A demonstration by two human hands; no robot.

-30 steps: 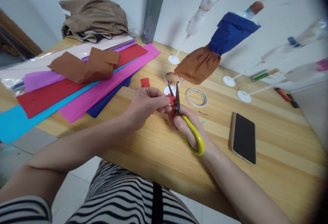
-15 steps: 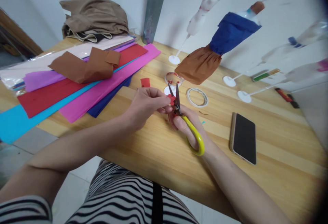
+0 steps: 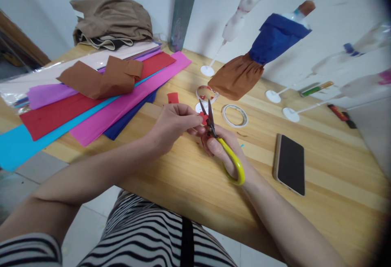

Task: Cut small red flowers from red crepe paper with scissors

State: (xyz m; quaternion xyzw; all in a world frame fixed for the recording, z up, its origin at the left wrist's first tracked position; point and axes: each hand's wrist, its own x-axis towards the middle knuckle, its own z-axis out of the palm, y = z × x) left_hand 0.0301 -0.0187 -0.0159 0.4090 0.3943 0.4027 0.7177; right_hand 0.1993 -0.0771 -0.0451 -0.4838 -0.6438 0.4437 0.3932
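head view: the left hand [image 3: 179, 123] pinches a small red cutout [image 3: 203, 116] between thumb and fingers, above the wooden table [image 3: 183, 177]. the right hand [image 3: 225, 155] grips yellow-handled scissors [image 3: 222, 143], their blades parted and pointing forward, right beside the cutout. a red scrap [image 3: 172, 97] lies just beyond the left hand, a white tape roll [image 3: 236, 125] beyond the right, and a dark-screened phone [image 3: 290, 164] lies farther to the right.

1. A pale wooden surface [image 3: 171, 177] runs along the wall.
2. Over on the left, coloured sheets [image 3: 143, 86] lie fanned and overlapping.
3. A bottle [image 3: 183, 18] stands upright near the wall.
4. Around the middle, a red scrap [image 3: 172, 98] and a tape roll [image 3: 240, 125] lie apart.
5. A phone [image 3: 291, 164] rests screen-up on the right.
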